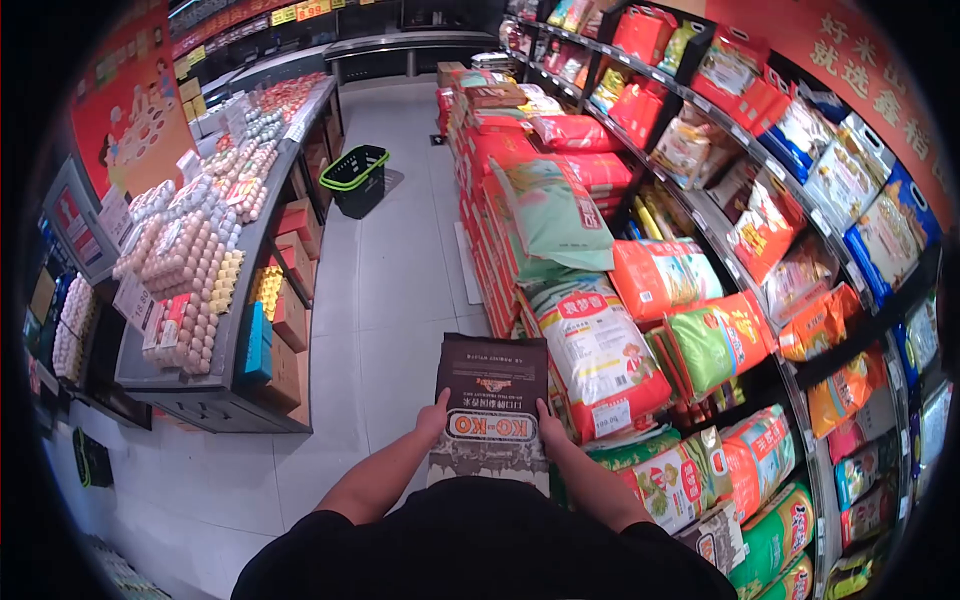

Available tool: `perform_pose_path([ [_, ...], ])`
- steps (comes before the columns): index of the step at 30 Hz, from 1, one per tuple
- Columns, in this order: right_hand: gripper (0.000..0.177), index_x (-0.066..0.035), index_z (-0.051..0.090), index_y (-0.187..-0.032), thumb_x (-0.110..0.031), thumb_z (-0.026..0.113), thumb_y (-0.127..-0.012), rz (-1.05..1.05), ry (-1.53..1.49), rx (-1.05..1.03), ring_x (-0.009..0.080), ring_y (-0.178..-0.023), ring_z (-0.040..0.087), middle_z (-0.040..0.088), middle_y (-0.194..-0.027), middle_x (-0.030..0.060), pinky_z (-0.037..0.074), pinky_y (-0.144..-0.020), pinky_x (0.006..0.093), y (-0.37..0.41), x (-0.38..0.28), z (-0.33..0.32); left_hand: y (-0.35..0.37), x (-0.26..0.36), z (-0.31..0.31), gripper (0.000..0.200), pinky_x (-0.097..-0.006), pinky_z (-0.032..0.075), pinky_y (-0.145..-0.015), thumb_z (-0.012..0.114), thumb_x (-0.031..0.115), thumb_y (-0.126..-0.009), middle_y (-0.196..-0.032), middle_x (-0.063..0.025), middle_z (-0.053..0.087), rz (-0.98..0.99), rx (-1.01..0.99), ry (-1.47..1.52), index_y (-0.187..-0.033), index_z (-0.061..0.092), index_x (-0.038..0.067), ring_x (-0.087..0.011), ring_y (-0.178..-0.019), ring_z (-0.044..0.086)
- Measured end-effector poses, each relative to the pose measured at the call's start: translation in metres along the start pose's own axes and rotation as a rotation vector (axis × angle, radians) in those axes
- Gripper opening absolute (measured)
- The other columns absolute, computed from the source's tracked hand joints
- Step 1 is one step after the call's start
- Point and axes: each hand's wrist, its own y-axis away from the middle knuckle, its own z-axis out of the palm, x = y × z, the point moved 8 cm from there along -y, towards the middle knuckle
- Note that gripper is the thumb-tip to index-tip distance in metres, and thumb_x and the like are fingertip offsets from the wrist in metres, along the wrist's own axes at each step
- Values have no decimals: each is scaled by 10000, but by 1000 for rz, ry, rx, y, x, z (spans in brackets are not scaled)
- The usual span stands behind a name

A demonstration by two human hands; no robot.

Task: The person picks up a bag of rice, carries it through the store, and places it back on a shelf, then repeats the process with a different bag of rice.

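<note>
Held in front of my body is a dark brown rice bag (492,378) with an orange KO-KO label that appears upside down from here. My left hand (434,412) grips its left edge, and my right hand (547,424) grips the right edge. The fingers are mostly hidden behind or along the bag's sides. Close to my right arm lies a large white and red rice bag (600,350) on a stack. A similar brown KO-KO bag (716,540) sits low at the right.
Shelves of bagged rice (790,180) line the right side. Stacked sacks (550,210) stand beside the aisle. At the left, an egg display table (190,392) carries several egg trays. A black basket with a green rim (356,180) rests on the tiled floor (385,290).
</note>
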Motion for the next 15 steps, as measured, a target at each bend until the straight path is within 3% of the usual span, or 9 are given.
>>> perform_pose_path([
  [1,974,144,525,-1313,-723,554,-870,0,-23,-54,264,-1117,622,618,-1273,211,474,-950,381,-23,5,16,-9,-8,-9,962,-412,499,-872,487,751,-884,-1008,-275,695,-3,37,-10,-1037,651,-184,-350,-977,681],
  [3,985,145,517,-1321,-730,547,-869,-61,127,-30,269,-1114,623,619,-1272,213,469,-954,382,3,-35,33,-21,-11,-26,979,-411,501,-854,472,766,-881,-990,-277,693,-17,94,-42,-1012,656,-187,-349,-963,679],
  [9,1020,143,588,-1242,-792,488,-846,-71,332,-56,327,-1108,627,643,-1199,258,471,-943,398,-28,-71,84,-46,-13,-58,941,-388,509,-820,480,742,-897,-1027,-246,689,-132,37,196,-1043,653,-171,-313,-956,671],
  [12,1014,151,588,-1234,-783,504,-846,-42,329,-140,331,-1110,633,643,-1205,260,470,-947,407,-19,-114,109,-74,-2,-76,930,-391,503,-838,492,725,-904,-1080,-231,686,-164,102,195,-1106,634,-171,-300,-986,666],
  [15,1006,163,594,-1212,-771,523,-845,-102,278,-138,328,-1095,643,651,-1185,264,475,-943,413,-71,-138,134,-110,21,-82,938,-389,494,-866,481,718,-913,-1103,-234,682,-138,142,220,-1129,619,-184,-295,-1013,658],
])
